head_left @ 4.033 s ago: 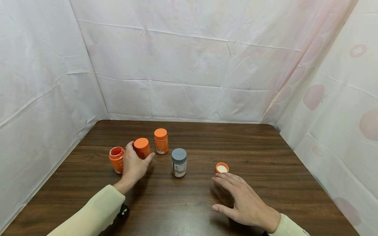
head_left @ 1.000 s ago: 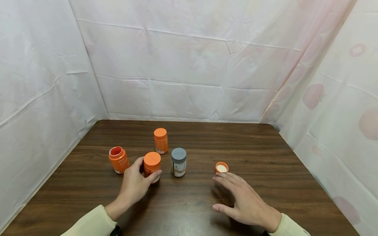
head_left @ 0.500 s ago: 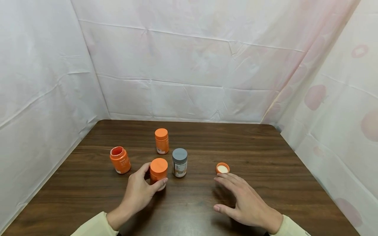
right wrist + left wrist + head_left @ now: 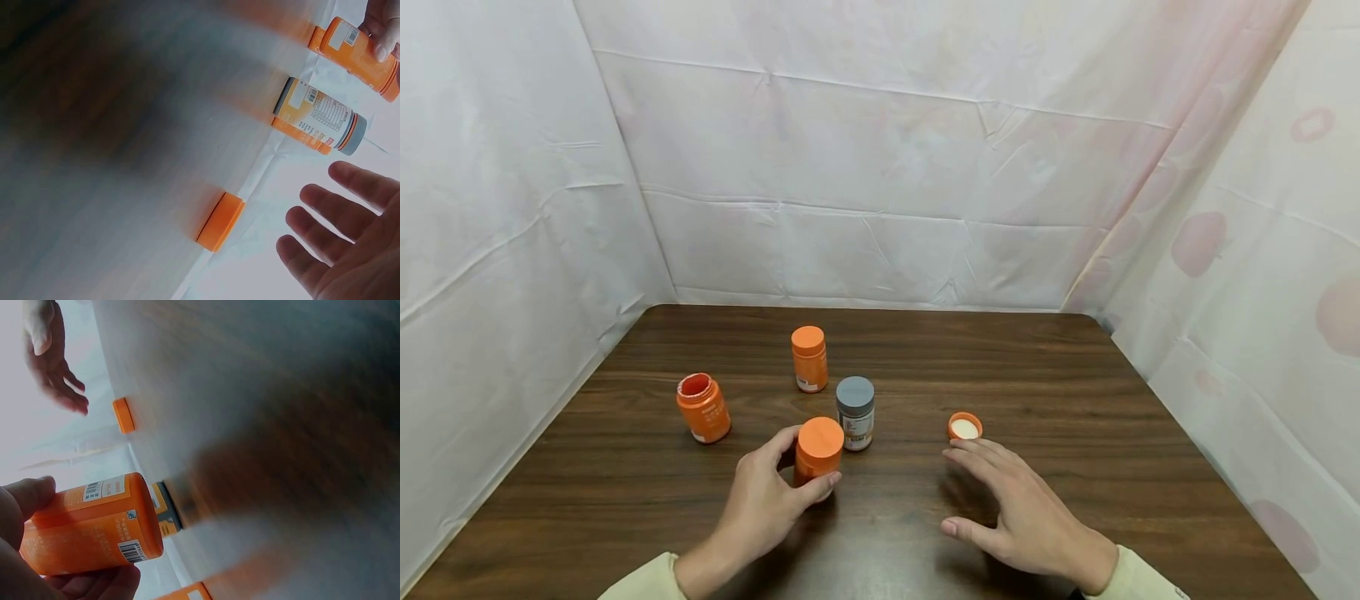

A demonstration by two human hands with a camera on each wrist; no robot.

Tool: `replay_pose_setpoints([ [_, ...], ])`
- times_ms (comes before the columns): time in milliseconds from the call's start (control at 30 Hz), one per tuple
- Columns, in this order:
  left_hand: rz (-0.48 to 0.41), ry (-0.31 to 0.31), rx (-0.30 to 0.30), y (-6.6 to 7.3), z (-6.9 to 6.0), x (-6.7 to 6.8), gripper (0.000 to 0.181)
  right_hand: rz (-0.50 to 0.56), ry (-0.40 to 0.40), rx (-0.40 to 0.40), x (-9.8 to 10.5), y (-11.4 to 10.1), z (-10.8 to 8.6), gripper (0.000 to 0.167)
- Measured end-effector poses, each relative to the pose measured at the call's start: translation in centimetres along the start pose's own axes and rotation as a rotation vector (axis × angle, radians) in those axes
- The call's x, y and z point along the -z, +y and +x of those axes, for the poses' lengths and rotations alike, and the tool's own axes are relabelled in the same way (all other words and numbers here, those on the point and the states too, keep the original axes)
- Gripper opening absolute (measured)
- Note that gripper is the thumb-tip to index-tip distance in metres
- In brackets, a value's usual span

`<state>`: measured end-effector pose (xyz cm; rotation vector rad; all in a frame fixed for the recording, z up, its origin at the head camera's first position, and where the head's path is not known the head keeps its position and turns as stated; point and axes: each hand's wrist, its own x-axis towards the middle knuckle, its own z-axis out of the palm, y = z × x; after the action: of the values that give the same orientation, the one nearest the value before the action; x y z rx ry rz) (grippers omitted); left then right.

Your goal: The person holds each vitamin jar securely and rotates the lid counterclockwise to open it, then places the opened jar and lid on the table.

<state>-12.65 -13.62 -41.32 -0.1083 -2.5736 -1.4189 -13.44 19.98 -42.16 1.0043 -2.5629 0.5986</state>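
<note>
Across the dark wooden surface [image 4: 925, 350], the right hand [image 4: 1018, 508] hovered back upward, fingers extended forward and slightly apart, thumb set off to the side. The left hand [image 4: 767, 496] reached in from the near left, its grip clamped, thumb against fingers, round a capped orange bottle [image 4: 820, 446] raised off the surface, near a grey-lidded jar [image 4: 855, 412]. An upturned orange cap [image 4: 964, 427] lay near the right fingertips.
</note>
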Motion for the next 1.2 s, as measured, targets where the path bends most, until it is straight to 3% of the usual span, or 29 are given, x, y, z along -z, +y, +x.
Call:
replay_pose_setpoints([
  [600,-0.039,-0.081,-0.080,1.1,-0.9,-1.7,0.055,0.050,-0.011,-0.023,-0.1,-0.7,0.2,0.073],
  [933,-0.014,-0.112,-0.155,1.5,-1.3,-2.4,0.058,0.110,-0.029,-0.070,-0.1,-1.1,0.3,0.073],
  [1200,-0.015,-0.131,-0.223,1.8,-1.3,-3.0,0.060,0.158,-0.008,-0.051,-0.2,-1.3,0.5,0.070],
])
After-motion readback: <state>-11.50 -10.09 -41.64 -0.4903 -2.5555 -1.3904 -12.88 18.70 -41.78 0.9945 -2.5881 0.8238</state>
